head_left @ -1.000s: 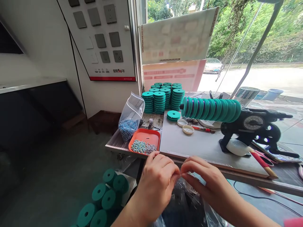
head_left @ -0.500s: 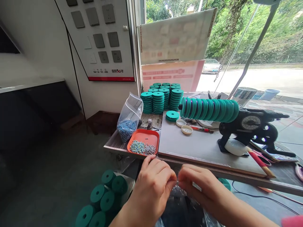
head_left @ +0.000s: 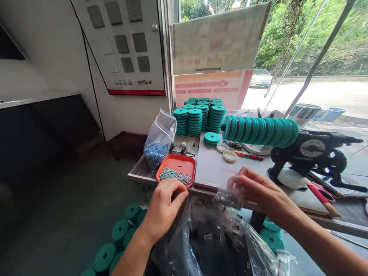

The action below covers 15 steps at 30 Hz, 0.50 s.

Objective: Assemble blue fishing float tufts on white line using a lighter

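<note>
My left hand (head_left: 166, 207) is closed, thumb against fingers, at the upper left rim of a large clear plastic bag (head_left: 184, 245). The rim runs up to its fingertips. Dark items, hard to make out, lie inside this bag below the bench edge. My right hand (head_left: 255, 188) grips a small clear zip bag (head_left: 228, 197) with small dark pieces at its bottom, above the large bag's opening. Just beyond my left hand, an orange tray (head_left: 188, 163) holds blue-yellow wall plugs (head_left: 168, 173) and silver screws (head_left: 184, 178).
Behind the tray stands an open zip bag of blue plugs (head_left: 155, 153). Green discs (head_left: 195, 122) are stacked at the window. To the right, a black hand-cranked machine (head_left: 313, 149) carries a row of green discs (head_left: 258, 130). More green spools (head_left: 120, 230) lie on the floor at left.
My hands have moved apart, the left one leftward, the right one up and rightward. The small zip bag now shows in my right hand, and the large bag's opening is spread wider.
</note>
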Available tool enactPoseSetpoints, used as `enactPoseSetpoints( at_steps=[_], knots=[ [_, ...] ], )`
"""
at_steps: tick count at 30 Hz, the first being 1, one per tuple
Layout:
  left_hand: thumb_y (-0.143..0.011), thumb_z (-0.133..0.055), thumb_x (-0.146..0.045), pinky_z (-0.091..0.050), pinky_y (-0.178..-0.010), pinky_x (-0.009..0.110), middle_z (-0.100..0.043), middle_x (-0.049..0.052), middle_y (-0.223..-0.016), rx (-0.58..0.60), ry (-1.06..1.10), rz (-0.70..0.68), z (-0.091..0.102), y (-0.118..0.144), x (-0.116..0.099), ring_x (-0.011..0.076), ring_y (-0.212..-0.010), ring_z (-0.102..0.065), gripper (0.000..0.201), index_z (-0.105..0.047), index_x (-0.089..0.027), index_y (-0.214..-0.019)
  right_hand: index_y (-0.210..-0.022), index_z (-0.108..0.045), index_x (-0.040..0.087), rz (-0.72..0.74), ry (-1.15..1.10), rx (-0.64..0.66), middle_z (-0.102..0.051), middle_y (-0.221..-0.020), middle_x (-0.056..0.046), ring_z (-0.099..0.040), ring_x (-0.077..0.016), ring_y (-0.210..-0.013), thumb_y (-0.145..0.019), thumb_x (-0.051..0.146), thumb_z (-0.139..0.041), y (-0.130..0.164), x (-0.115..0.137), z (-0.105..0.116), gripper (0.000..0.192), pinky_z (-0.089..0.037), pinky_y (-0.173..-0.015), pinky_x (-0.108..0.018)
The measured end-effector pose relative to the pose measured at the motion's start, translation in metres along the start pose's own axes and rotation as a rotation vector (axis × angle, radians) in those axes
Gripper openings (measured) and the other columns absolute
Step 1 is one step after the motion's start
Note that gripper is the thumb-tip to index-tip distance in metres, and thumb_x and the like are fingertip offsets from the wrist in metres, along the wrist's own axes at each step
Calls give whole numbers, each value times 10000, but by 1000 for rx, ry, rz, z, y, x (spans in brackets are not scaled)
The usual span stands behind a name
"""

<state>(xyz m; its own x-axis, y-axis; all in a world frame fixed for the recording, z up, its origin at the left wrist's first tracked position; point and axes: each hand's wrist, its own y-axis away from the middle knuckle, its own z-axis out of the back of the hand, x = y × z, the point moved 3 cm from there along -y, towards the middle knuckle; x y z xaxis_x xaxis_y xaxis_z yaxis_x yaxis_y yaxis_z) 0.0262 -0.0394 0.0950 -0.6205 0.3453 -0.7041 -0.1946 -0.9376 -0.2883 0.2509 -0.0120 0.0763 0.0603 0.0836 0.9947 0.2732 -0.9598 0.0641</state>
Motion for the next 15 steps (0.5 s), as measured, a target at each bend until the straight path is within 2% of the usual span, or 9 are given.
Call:
enactPoseSetpoints(
  at_steps=[2, 4, 6, 11, 15],
  knots=[
    [-824, -524, -188, -405, -698, 264, -592, -4, -737, 86, 29, 12, -11, 8, -4, 148, -743, -543, 128, -547, -181, -698, -738, -508, 180, -21, -152, -172, -615, -803, -44, -491, -104, -543, -809, 392, -548, -13, -6, 17, 227, -436, -516, -245],
    [-799, -553, -173, -403, -681, 249, -609, -13, -737, 220, 18, 25, -28, 19, -9, 143, -730, -549, 98, -566, -187, -703, -704, -528, 187, 15, -266, -318, -629, -766, -60, -552, -138, -582, -798, 313, -544, -28, -11, 34, 159, -500, -595, -297],
    [-776, -571, -161, -404, -674, 244, -629, -18, -750, 350, -23, 48, -44, 30, -12, 146, -736, -562, 65, -589, -198, -725, -668, -512, 205, 49, -324, -403, -624, -721, -52, -593, -153, -629, -785, 225, -517, -43, -14, 49, 119, -522, -687, -319],
    [-756, -568, -180, -420, -693, 270, -663, -6, -814, 535, -121, 99, -66, 48, -7, 175, -778, -590, 65, -613, -214, -788, -701, -455, 230, 151, -306, -561, -586, -767, -15, -632, -133, -796, -812, 144, -397, -80, -15, 77, 152, -499, -835, -303],
    [-737, -591, -195, -427, -729, 291, -679, 8, -860, 617, -153, 104, -75, 53, -3, 197, -813, -603, 102, -622, -225, -830, -836, -483, 215, 243, -210, -700, -569, -874, -6, -611, -116, -821, -894, 164, -295, -109, -13, 91, 204, -497, -829, -337]
  ],
)
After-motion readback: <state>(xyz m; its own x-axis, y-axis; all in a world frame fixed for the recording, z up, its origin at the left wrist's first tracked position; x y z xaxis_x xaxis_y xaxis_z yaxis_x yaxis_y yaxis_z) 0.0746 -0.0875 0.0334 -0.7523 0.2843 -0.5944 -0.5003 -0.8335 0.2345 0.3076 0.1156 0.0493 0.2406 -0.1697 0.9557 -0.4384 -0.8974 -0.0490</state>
